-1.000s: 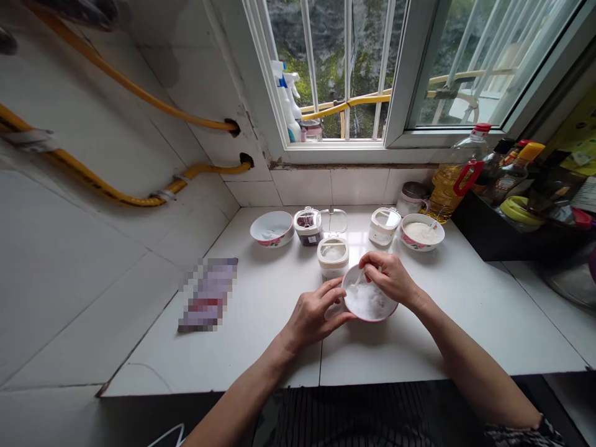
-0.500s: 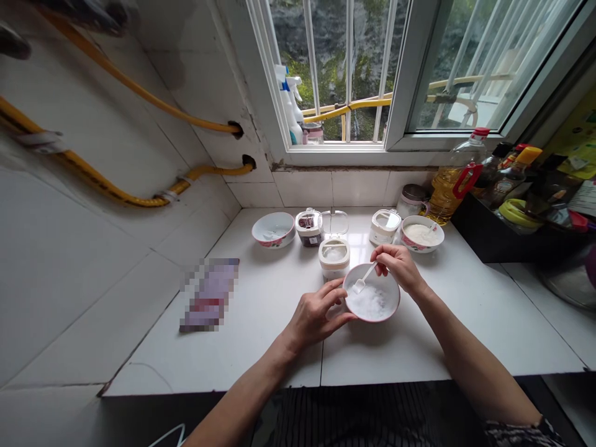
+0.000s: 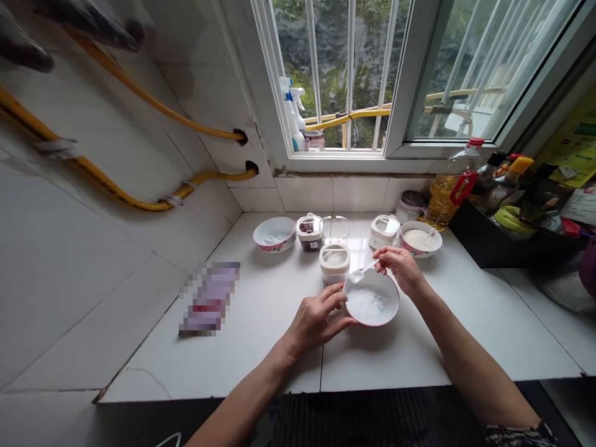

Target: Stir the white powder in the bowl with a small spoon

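My left hand (image 3: 323, 315) grips the left rim of a white bowl (image 3: 372, 318) that holds white granules. Between the fingers of my right hand (image 3: 398, 267) is a small white spoon (image 3: 357, 276), its scoop over the bowl's upper left edge, with some white stuff in it. Just behind the bowl stands a white-lidded jar (image 3: 334, 262) with white contents. Further back are a jar with dark contents (image 3: 310, 233), its clear lid raised beside it, and another white-lidded jar (image 3: 384, 231).
A floral bowl (image 3: 274, 235) stands back left, another with pale powder (image 3: 420, 238) back right. Behind it are an oil bottle (image 3: 442, 198) and a dark-lidded jar (image 3: 411, 207). A black box (image 3: 484, 239) of bottles stands right. A blurred purple item (image 3: 212, 299) lies left.
The spoon has risen from inside the bowl to its upper left rim, and its scoop now points further back. My left hand still holds the bowl. The view has shifted slightly.
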`<action>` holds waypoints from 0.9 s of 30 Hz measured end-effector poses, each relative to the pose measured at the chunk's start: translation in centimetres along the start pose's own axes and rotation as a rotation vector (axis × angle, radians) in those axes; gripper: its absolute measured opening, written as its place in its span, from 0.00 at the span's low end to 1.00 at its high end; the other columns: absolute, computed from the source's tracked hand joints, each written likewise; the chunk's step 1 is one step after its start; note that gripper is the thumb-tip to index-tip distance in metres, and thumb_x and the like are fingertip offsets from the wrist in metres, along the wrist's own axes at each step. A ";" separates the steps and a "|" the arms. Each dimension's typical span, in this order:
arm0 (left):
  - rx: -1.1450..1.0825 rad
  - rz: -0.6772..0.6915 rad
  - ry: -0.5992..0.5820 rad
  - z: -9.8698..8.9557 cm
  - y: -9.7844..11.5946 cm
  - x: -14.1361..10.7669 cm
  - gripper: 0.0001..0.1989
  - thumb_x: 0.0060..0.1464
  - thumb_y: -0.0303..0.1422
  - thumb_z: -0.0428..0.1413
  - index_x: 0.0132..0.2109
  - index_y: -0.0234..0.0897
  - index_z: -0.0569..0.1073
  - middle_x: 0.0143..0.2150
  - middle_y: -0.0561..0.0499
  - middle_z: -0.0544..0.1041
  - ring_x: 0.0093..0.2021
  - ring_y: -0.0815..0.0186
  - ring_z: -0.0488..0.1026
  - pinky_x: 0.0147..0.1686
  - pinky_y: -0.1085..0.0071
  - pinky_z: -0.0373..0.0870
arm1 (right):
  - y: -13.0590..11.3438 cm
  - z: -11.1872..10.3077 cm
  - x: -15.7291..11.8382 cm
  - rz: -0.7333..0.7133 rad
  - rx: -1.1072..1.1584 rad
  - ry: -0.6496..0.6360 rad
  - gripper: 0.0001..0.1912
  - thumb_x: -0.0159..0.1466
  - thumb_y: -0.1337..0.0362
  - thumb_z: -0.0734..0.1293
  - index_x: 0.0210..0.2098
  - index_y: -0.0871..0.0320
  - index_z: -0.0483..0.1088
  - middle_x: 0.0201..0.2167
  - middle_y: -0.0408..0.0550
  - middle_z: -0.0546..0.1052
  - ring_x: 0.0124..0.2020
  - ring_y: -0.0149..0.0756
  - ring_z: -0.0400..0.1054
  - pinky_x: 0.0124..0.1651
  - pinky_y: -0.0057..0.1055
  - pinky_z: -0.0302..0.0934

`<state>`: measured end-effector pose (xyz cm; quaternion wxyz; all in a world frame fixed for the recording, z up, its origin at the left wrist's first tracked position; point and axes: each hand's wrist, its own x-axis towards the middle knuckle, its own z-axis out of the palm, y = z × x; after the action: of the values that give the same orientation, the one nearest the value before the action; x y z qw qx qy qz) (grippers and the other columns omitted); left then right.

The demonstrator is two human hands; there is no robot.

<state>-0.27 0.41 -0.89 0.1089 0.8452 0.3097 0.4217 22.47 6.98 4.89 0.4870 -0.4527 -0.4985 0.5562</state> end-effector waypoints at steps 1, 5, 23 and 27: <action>0.004 0.001 0.002 0.0 0.0 0.0 0.15 0.63 0.44 0.57 0.44 0.36 0.72 0.52 0.37 0.78 0.28 0.69 0.77 0.30 0.71 0.79 | 0.1 0.1 0.0 -0.022 0.011 0.010 0.07 0.49 0.62 0.68 0.25 0.60 0.73 0.17 0.44 0.74 0.20 0.31 0.64 0.25 0.29 0.58; 0.006 -0.004 0.006 0.0 0.0 0.0 0.15 0.62 0.44 0.57 0.45 0.36 0.72 0.51 0.38 0.79 0.28 0.69 0.78 0.29 0.71 0.79 | 0.5 0.9 -0.4 -0.199 -0.059 0.055 0.12 0.58 0.55 0.69 0.34 0.59 0.73 0.26 0.48 0.79 0.26 0.34 0.70 0.34 0.33 0.65; -0.008 0.008 -0.004 -0.1 -0.1 -0.1 0.14 0.63 0.43 0.57 0.44 0.35 0.71 0.53 0.36 0.78 0.30 0.68 0.79 0.30 0.71 0.79 | -0.7 0.3 -1.7 -0.476 -0.510 0.053 0.08 0.57 0.69 0.60 0.26 0.57 0.70 0.18 0.41 0.71 0.20 0.31 0.64 0.27 0.29 0.58; -0.002 0.011 -0.005 -0.2 0.0 0.0 0.14 0.63 0.43 0.57 0.44 0.36 0.71 0.52 0.36 0.78 0.32 0.67 0.79 0.30 0.72 0.78 | -0.3 0.8 -1.6 -0.503 -0.685 -0.011 0.09 0.55 0.71 0.60 0.24 0.57 0.70 0.17 0.41 0.71 0.22 0.31 0.63 0.30 0.29 0.57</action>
<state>-0.46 0.42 -0.76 0.1080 0.8479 0.3044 0.4205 21.88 5.33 5.34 0.4264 -0.4494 -0.7522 0.2247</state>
